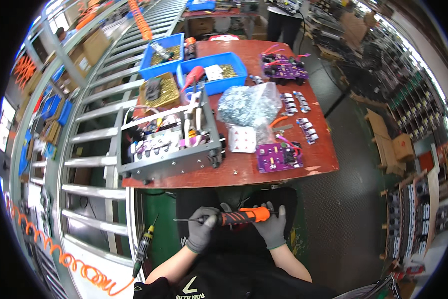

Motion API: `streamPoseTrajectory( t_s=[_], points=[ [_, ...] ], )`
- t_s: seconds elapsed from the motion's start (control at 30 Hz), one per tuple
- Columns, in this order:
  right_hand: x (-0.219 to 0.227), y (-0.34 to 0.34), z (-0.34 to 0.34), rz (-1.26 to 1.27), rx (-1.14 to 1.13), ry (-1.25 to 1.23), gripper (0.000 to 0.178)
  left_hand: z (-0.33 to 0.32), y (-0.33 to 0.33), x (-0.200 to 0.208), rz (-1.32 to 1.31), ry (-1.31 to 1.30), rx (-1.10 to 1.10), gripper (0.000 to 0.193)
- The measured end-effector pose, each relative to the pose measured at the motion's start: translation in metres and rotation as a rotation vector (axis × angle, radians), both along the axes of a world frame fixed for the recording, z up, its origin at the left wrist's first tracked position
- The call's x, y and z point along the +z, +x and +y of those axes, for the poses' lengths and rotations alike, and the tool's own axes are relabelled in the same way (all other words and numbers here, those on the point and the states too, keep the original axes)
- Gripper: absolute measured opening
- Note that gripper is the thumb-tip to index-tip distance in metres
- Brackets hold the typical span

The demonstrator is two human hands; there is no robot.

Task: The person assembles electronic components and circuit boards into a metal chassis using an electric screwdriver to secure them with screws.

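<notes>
In the head view, the grey metal case (pixel 179 165) stands open-topped at the near left of the red table (pixel 321 158), with wiring and parts visible inside it. The work looks partway: those parts are in place, but the top is uncovered. How many fasteners are in cannot be told.

The black-and-orange power screwdriver (pixel 236 217) is off the table, nearer the person than the case and slightly right of it, held above the lap. The gloved left hand (pixel 202 232) closes round its dark nose, while the gloved right hand (pixel 273 227) grips its orange end. Its bit points left and meets no screw, so no driving appears under way.

Right of the case, a purple circuit board (pixel 269 158) lies loose, apparently unfitted; another purple board (pixel 286 69) sits beyond it. A clear bag of small parts (pixel 249 105) lies right of the case, and a blue bin (pixel 219 88) stands behind it.
</notes>
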State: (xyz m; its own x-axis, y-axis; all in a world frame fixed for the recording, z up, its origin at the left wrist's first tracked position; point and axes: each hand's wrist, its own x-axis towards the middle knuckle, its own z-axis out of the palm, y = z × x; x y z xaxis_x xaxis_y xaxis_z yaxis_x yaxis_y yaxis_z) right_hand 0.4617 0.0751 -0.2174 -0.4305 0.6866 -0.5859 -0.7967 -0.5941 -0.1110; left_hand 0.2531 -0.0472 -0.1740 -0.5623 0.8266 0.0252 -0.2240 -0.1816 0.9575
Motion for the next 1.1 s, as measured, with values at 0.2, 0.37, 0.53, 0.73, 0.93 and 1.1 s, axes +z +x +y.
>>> streamPoseTrajectory(
  t_s=[0.2, 0.37, 0.53, 0.73, 0.93, 1.1],
  points=[
    [-0.036, -0.006, -0.031, 0.057, 0.421, 0.106, 0.024, -0.080, -0.026, -0.038, -0.230, -0.192, 0.168, 0.027],
    [-0.065, 0.005, -0.062, -0.195, 0.743, 0.067, 0.034, -0.142, -0.034, -0.064, -0.364, -0.459, 0.225, 0.030],
    [-0.093, 0.008, -0.065, -0.322, 0.915, 0.152, 0.032, -0.171, -0.064, -0.080, -0.076, -0.918, -0.051, 0.027],
    [-0.065, 0.031, -0.050, -0.455, 1.102, 0.356, 0.029, -0.170, -0.087, -0.070, 0.626, -1.217, -0.327, 0.059],
    [-0.040, 0.039, -0.001, -0.896, 1.637, 0.939, 0.043, -0.132, -0.074, -0.070, 0.937, -1.193, -0.491, 0.050],
    [-0.039, 0.001, -0.013, -1.173, 1.101, 1.700, 0.042, -0.085, -0.049, -0.071, 1.120, -1.011, -0.613, 0.046]
  ],
)
